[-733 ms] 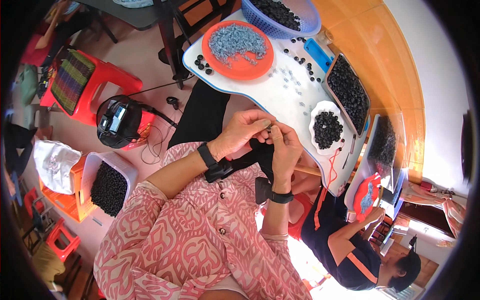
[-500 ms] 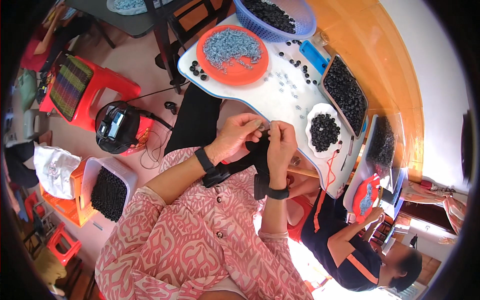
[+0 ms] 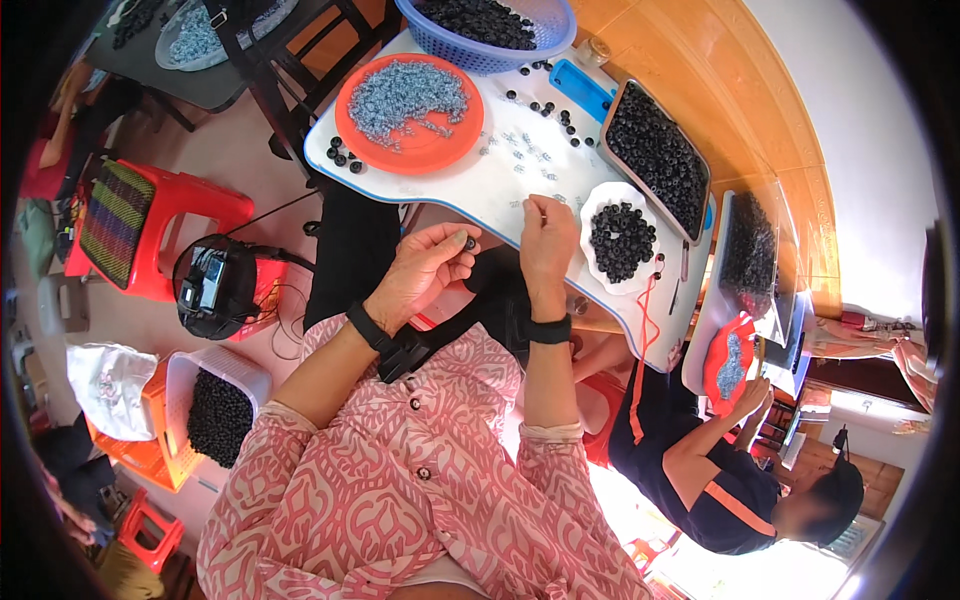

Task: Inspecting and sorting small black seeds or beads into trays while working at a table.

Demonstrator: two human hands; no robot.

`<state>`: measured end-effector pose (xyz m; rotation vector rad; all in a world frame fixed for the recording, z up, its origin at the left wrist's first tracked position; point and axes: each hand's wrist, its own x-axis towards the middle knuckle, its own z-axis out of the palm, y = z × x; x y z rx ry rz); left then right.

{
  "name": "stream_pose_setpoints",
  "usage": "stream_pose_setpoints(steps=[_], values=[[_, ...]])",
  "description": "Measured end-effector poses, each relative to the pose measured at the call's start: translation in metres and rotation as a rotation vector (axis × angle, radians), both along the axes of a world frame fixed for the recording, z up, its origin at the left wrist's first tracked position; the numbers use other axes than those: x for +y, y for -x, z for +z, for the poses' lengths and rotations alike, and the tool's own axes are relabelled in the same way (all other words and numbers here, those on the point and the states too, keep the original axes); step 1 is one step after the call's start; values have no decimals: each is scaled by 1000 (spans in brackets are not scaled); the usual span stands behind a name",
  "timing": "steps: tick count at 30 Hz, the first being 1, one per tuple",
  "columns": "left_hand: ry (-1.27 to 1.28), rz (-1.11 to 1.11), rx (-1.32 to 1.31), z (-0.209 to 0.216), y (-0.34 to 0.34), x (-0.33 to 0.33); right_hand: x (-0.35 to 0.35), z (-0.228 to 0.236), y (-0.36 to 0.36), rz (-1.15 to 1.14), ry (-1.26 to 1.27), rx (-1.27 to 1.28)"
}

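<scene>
My left hand [image 3: 415,272] is closed, thumb and forefinger pinching a small round black piece [image 3: 469,243] in front of the table's near edge. My right hand [image 3: 549,240] hovers by that edge with its fingertips pressed together; whatever they hold, if anything, is hidden. Ahead of them, small clear pieces [image 3: 530,147] lie scattered on the white table [image 3: 490,192]. An orange plate [image 3: 362,152] heaped with clear bluish pieces [image 3: 405,92] stands to the left. At the right, a white scalloped dish [image 3: 622,286] contains black round pieces [image 3: 620,240].
A blue-purple basket [image 3: 490,58] of black pieces stands at the table's back, beside a blue tray [image 3: 582,90]. A rectangular tray [image 3: 645,190] full of black pieces lies right. A co-worker [image 3: 700,480] sits at right. Red stools [image 3: 180,220] and a lidless bin [image 3: 255,365] stand left.
My hands have moved apart: the left drew back leftward with the black piece, while the right went up toward the table edge. The whole view has shifted slightly.
</scene>
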<state>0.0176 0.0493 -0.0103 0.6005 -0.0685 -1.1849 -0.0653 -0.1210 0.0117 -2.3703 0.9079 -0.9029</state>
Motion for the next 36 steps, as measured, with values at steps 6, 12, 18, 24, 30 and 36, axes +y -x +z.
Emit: stream_pose_setpoints(steps=[6,12,18,24,30,36], values=[[20,8,78,0,1,-1,1,29,39,-28,-79,-142],[12,17,55,2,5,-2,47,35,31,294,-352,-108],[-3,107,-4,-6,2,9,70,38,10,445,-475,-41],[-115,122,-106,3,14,3,68,40,19,487,-367,-11],[-135,192,-73,10,1,18,52,28,8,394,-197,-36],[-169,408,-96,7,-42,57,7,7,0,237,-47,66]])
